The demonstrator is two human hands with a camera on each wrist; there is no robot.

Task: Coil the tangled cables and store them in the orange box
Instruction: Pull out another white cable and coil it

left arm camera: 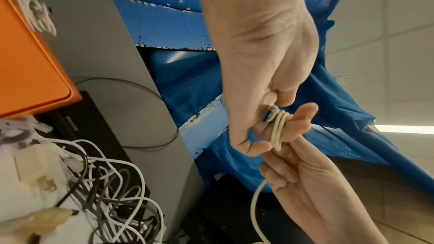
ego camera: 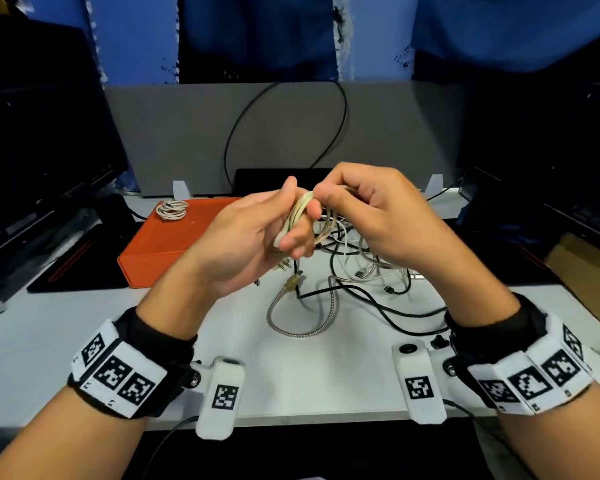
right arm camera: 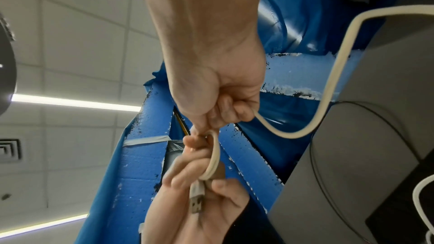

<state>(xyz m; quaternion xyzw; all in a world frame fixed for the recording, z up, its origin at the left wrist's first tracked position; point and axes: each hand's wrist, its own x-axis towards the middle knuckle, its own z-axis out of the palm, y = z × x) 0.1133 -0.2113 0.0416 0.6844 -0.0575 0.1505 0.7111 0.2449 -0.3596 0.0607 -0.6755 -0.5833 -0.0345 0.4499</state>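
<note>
The cable we were coiling was a thin cream USB lead, held in the air above the middle of the tabletop, with a few loops already wound round the fingers of our left hand, which were curled to keep the turns together. Our right hand was pinched on the free run of the cable just beside the loops, and the plug hung down against the left palm. We judged it light, soft and a little springy, so the loops would likely slip open unless held across all turns at once; the plug looked like the stiff part to tuck in last. The tangle lay under our hands, right of the box, whose far left corner held one finished coil.
</note>
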